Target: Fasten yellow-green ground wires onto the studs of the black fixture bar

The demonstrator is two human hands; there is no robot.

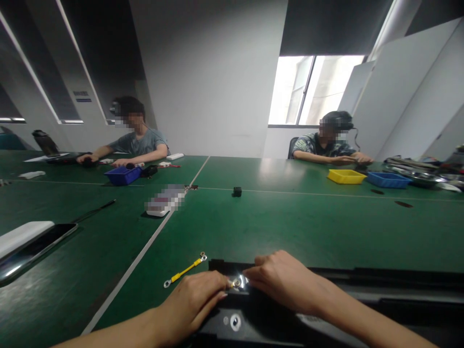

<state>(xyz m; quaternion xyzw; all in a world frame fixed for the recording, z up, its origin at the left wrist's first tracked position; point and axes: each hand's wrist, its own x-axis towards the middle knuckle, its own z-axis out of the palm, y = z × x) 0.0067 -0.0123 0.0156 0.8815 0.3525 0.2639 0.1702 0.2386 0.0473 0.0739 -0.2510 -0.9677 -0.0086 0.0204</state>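
In the head view my left hand (197, 296) reaches in from the left, its fingers pinched together at a small brass-coloured fastener (237, 282). This fastener sits on a shiny metal piece (243, 279) at the end of a long black housing (261, 307). From the other side my right hand (281, 278) presses its closed fingertips against the metal piece's right end. What lies inside each pinch is mostly hidden by the fingers. Just beyond my left hand, a short yellow cable with ring terminals (186, 270) lies on the green table, a small brass part at its far end.
Across the green table (290, 227) sit two people (139, 140) with a blue bin (123, 175), a yellow bin (346, 176) and another blue bin (387, 180) near them. A phone (39, 249) lies left, a white device (165, 200) and small black block (237, 192) ahead.
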